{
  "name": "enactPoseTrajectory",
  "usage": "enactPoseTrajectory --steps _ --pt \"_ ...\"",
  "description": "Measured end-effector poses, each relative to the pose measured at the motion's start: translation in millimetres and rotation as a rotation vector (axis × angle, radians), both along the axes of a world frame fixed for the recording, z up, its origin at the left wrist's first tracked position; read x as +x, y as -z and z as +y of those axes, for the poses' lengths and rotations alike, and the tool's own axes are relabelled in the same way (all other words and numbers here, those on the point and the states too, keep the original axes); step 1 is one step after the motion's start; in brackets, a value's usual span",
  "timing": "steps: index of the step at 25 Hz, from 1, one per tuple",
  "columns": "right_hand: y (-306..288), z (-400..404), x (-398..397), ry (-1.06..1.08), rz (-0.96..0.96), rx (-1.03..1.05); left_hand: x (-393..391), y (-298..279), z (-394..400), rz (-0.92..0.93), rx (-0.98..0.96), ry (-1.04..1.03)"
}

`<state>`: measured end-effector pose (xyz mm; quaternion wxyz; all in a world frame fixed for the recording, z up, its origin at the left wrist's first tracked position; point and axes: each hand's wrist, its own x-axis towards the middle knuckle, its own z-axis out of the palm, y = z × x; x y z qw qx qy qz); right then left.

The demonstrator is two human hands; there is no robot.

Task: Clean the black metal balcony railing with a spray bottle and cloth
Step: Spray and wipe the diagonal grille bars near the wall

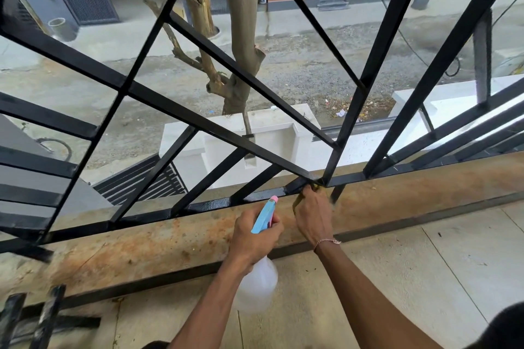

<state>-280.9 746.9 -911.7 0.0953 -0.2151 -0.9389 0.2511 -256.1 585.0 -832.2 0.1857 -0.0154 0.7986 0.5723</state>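
The black metal railing [175, 106] fills the view, its bottom rail [215, 202] wet and shiny just left of my hands. My left hand [256, 238] grips a spray bottle [259, 283] with a clear body and a blue and pink head, the nozzle pointing up at the bottom rail. My right hand [313, 217] grips a dark yellowish cloth [317, 185], mostly hidden by the fingers, and presses it on the bottom rail where several bars join.
A rust-stained concrete ledge [170, 238] runs under the railing, with a dark metal strip along its near edge. Pale floor tiles [411, 269] lie on my side. Loose black bars [31, 317] lie at the bottom left. Beyond the railing is a street, a tree trunk and white walls.
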Motion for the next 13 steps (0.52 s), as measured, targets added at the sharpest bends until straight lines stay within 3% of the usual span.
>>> enactPoseTrajectory --steps 5,8,10,13 --pt "1 30 16 -0.305 -0.101 -0.229 -1 3 0 -0.038 0.023 0.004" --pt "-2 41 14 -0.344 -0.201 0.064 -4 2 8 -0.030 0.000 0.036" --pt "-4 32 15 -0.228 -0.207 0.283 -6 3 14 -0.026 0.002 0.050" --pt "-4 19 12 -0.078 -0.240 0.333 -6 6 20 -0.037 0.014 0.047"
